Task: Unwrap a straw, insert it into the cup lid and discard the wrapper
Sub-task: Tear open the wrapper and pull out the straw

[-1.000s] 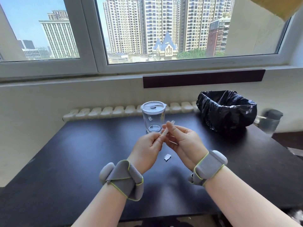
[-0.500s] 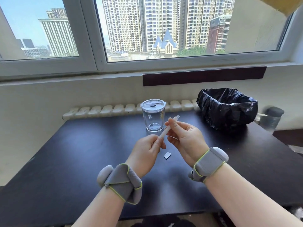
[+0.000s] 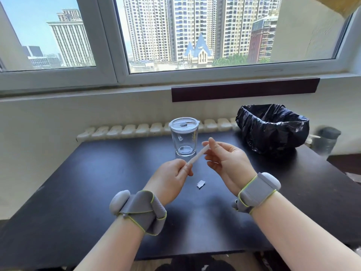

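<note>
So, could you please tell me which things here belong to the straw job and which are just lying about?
Belong:
straw, held by left hand and right hand
lidded cup
wrapper scrap
lined bin

Lying about:
grey container beyond the table

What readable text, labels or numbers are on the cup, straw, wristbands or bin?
None readable.
Clear glass cup and its clear plastic lid: no print visible.
White paper-wrapped straw: blank as far as shown.
Grey wristbands: no logo visible.
Black bag-lined bin: no label.
</note>
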Motion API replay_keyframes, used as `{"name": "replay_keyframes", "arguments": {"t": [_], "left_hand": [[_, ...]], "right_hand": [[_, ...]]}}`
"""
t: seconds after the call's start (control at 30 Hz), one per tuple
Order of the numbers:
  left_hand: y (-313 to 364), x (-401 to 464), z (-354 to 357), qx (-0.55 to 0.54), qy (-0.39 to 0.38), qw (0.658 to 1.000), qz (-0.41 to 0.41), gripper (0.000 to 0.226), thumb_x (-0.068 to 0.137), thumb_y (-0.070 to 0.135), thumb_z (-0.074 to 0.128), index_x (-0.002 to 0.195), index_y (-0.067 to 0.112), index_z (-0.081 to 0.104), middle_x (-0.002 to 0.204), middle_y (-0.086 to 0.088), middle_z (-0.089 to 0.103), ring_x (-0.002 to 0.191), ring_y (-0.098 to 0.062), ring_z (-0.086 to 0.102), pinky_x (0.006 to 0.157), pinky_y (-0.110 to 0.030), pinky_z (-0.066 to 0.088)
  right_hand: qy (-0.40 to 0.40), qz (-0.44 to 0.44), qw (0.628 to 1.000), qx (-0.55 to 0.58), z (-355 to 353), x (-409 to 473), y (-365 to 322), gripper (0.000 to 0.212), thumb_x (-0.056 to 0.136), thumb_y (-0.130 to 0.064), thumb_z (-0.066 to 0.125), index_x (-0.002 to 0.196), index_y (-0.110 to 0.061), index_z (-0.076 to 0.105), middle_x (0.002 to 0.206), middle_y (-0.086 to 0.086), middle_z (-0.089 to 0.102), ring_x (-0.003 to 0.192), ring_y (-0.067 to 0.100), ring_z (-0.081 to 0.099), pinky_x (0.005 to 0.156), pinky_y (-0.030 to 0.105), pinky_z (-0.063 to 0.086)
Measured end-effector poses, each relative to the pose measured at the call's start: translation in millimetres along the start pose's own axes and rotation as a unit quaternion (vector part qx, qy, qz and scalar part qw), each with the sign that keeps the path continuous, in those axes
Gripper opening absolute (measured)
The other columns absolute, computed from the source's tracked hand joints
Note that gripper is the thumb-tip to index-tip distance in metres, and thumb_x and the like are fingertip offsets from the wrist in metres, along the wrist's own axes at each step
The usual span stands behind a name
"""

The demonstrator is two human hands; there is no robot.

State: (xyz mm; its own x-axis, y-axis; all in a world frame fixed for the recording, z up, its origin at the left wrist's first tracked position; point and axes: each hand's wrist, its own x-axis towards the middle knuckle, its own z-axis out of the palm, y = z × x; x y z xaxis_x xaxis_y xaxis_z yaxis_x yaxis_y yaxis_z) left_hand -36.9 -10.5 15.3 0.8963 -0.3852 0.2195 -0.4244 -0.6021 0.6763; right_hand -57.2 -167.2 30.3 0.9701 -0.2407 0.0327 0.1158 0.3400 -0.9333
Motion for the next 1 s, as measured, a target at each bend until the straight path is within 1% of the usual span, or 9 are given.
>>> {"name": "replay_keyframes", "arguments": {"t": [0.1, 0.17, 0.2, 0.3, 0.47, 0.6, 0.7, 0.87, 1.0], "left_hand": [[0, 0, 0, 0.009, 0.0, 1.0, -0.003, 0.023, 0.089, 0.04, 0.047, 0.082, 0.02, 0.057, 0.066, 0.004, 0.054, 0.066, -0.021, 0.051, 0.07, -0.04, 0.046], [6, 0, 3, -0.025, 0.027, 0.999, 0.021, 0.022, 0.087, 0.042, 0.05, 0.084, 0.022, 0.057, 0.066, 0.004, 0.056, 0.066, -0.021, 0.054, 0.07, -0.04, 0.047], [10, 0, 5, -0.033, 0.042, 0.998, 0.036, 0.024, 0.087, 0.041, 0.05, 0.085, 0.019, 0.058, 0.066, 0.004, 0.057, 0.064, -0.018, 0.053, 0.069, -0.039, 0.047], [13, 2, 8, 0.002, 0.074, 0.996, 0.058, 0.028, 0.091, 0.038, 0.048, 0.082, 0.014, 0.06, 0.064, 0.003, 0.055, 0.065, -0.02, 0.05, 0.069, -0.039, 0.046], [9, 4, 6, 0.054, 0.06, 0.995, 0.054, 0.023, 0.092, 0.038, 0.044, 0.084, 0.023, 0.06, 0.063, 0.008, 0.047, 0.067, -0.019, 0.044, 0.069, -0.037, 0.044], [6, 3, 3, 0.091, 0.056, 0.993, 0.049, 0.026, 0.092, 0.04, 0.041, 0.086, 0.024, 0.06, 0.074, 0.008, 0.053, 0.077, -0.023, 0.051, 0.074, -0.038, 0.047], [1, 3, 1, 0.109, 0.043, 0.993, 0.035, 0.025, 0.092, 0.04, 0.041, 0.087, 0.025, 0.06, 0.076, 0.007, 0.052, 0.082, -0.024, 0.053, 0.076, -0.039, 0.048], [-4, 2, -3, 0.136, 0.028, 0.99, 0.018, 0.026, 0.092, 0.042, 0.04, 0.089, 0.027, 0.061, 0.077, 0.007, 0.052, 0.085, -0.023, 0.054, 0.077, -0.038, 0.048], [-8, 2, -5, 0.138, 0.021, 0.99, 0.006, 0.026, 0.092, 0.042, 0.04, 0.091, 0.027, 0.061, 0.077, 0.006, 0.052, 0.084, -0.023, 0.054, 0.075, -0.037, 0.048]], "right_hand": [[-0.012, 0.004, 1.0, -0.017, 2, 0, 3, 0.017, 0.084, -0.026, 0.062, 0.081, -0.011, 0.071, 0.069, 0.002, 0.059, 0.064, 0.012, 0.05, 0.056, 0.017, 0.044], [-0.027, 0.013, 0.999, -0.022, 5, -2, 9, 0.018, 0.083, -0.026, 0.062, 0.084, -0.011, 0.071, 0.071, 0.002, 0.06, 0.066, 0.013, 0.051, 0.059, 0.019, 0.044], [-0.031, 0.015, 0.999, -0.022, 6, -3, 10, 0.019, 0.083, -0.027, 0.062, 0.086, -0.011, 0.072, 0.072, 0.003, 0.06, 0.066, 0.013, 0.051, 0.06, 0.019, 0.043], [-0.02, 0.01, 1.0, -0.015, 6, -4, 10, 0.018, 0.083, -0.026, 0.062, 0.083, -0.011, 0.072, 0.069, 0.001, 0.056, 0.061, 0.011, 0.048, 0.057, 0.018, 0.042], [0.006, -0.001, 1.0, -0.005, 3, -2, 9, 0.017, 0.084, -0.024, 0.062, 0.076, -0.011, 0.071, 0.066, 0.0, 0.053, 0.057, 0.01, 0.045, 0.054, 0.017, 0.041], [0.028, 0.004, 0.999, 0.024, 0, 1, 3, 0.019, 0.086, -0.022, 0.059, 0.079, -0.007, 0.068, 0.064, 0.0, 0.052, 0.053, 0.009, 0.044, 0.053, 0.017, 0.04], [0.035, 0.012, 0.999, 0.04, -6, 4, -2, 0.019, 0.087, -0.023, 0.058, 0.078, -0.009, 0.067, 0.064, 0.0, 0.053, 0.055, 0.01, 0.047, 0.052, 0.016, 0.042], [0.026, 0.027, 0.996, 0.082, -16, 9, -6, 0.019, 0.088, -0.023, 0.056, 0.079, -0.009, 0.065, 0.061, 0.0, 0.066, 0.058, 0.012, 0.059, 0.057, 0.018, 0.053], [0.019, 0.027, 0.994, 0.104, -22, 10, -6, 0.019, 0.087, -0.025, 0.057, 0.083, -0.008, 0.064, 0.062, 0.001, 0.071, 0.059, 0.013, 0.063, 0.057, 0.019, 0.056]]}}
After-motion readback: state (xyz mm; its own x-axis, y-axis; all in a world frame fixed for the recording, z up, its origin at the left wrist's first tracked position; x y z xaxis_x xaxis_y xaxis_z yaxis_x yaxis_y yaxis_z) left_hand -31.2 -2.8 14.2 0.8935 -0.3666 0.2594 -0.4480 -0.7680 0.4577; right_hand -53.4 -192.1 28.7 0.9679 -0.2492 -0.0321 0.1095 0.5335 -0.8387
